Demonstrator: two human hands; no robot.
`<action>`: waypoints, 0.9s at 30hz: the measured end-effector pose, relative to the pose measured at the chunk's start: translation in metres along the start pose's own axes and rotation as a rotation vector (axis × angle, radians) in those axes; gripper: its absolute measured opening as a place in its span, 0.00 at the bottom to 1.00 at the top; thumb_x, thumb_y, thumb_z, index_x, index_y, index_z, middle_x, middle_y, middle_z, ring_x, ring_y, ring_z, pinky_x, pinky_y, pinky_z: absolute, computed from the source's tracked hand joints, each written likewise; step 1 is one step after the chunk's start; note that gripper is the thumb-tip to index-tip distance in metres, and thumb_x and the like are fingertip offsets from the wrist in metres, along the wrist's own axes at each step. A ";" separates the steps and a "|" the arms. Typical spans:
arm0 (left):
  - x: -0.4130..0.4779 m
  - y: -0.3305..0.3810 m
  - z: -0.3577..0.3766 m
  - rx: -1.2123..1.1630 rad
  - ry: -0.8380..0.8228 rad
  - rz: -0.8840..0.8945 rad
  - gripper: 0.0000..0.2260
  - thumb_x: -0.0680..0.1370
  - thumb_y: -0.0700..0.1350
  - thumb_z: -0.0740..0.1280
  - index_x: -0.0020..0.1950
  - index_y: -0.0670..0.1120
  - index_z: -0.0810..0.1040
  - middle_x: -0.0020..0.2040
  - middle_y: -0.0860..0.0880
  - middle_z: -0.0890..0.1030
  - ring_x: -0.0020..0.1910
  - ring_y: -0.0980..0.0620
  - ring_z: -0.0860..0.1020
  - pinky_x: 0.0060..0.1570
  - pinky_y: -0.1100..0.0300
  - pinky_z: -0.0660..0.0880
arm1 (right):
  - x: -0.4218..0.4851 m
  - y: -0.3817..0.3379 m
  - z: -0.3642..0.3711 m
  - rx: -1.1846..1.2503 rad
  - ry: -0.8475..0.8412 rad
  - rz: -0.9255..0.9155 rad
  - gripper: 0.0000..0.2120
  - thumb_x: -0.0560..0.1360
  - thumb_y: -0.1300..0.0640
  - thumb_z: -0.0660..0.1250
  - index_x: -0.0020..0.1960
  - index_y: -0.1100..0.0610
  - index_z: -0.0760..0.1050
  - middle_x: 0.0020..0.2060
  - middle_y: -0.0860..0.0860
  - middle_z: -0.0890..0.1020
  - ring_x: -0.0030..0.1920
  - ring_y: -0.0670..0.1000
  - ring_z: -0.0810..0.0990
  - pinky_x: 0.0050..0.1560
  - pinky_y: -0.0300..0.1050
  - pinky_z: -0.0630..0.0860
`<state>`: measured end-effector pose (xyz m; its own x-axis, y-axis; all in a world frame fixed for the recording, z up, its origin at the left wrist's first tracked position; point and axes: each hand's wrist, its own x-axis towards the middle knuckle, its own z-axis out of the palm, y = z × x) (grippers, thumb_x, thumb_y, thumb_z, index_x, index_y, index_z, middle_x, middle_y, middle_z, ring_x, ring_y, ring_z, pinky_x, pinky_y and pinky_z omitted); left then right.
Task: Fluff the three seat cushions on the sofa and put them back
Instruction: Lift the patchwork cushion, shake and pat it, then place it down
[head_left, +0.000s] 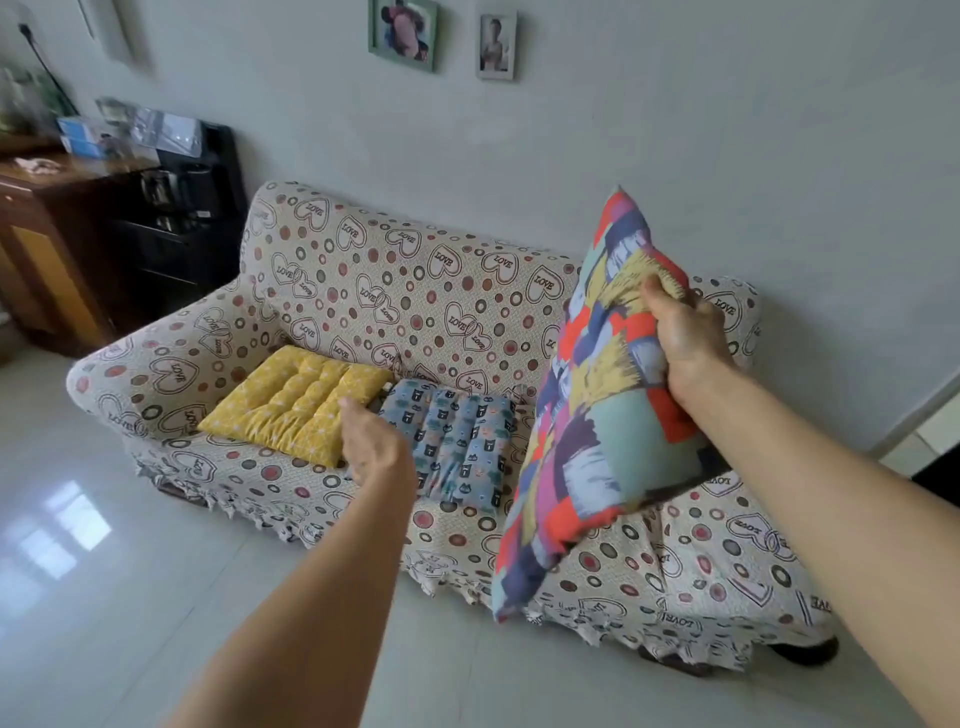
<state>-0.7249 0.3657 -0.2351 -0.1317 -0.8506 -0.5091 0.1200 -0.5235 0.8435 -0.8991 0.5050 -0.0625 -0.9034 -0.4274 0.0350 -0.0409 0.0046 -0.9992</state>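
Slippage seems possible: fingers of the right hand (685, 332) pinch only an edge of the patchwork cushion (597, 415) above the sofa (415, 291), the left hand (371, 441) straight-fingered, holding nothing.

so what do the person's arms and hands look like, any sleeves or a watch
Both arms are bare: no sleeve shows on the left forearm or the right forearm up to the picture's edge. The left hand and right hand are ungloved, with no watch or band at either wrist. The fingers are too blurred or hidden to tell about rings.
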 end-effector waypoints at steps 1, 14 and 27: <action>-0.028 -0.012 0.018 -0.059 -0.363 -0.103 0.34 0.75 0.70 0.50 0.64 0.46 0.74 0.64 0.41 0.75 0.61 0.44 0.75 0.66 0.48 0.68 | -0.006 0.000 0.013 0.043 0.017 -0.003 0.11 0.74 0.52 0.70 0.53 0.57 0.79 0.43 0.52 0.82 0.34 0.47 0.80 0.29 0.30 0.76; -0.012 0.047 -0.014 -0.202 -0.033 0.136 0.32 0.79 0.65 0.42 0.76 0.48 0.60 0.76 0.45 0.62 0.74 0.44 0.60 0.73 0.43 0.53 | -0.007 0.008 -0.002 -0.096 -0.095 -0.030 0.10 0.74 0.53 0.70 0.52 0.58 0.80 0.41 0.54 0.84 0.30 0.46 0.82 0.35 0.38 0.80; -0.039 0.021 -0.001 0.040 -0.502 0.173 0.35 0.77 0.69 0.38 0.76 0.51 0.60 0.74 0.45 0.66 0.72 0.43 0.65 0.70 0.42 0.58 | -0.019 0.008 -0.009 -0.106 -0.078 -0.012 0.06 0.76 0.52 0.69 0.45 0.55 0.76 0.42 0.53 0.82 0.32 0.46 0.79 0.23 0.29 0.73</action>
<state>-0.7159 0.3876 -0.1982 -0.5693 -0.7907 -0.2252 0.1457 -0.3666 0.9189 -0.8860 0.5211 -0.0712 -0.8665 -0.4975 0.0411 -0.1004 0.0931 -0.9906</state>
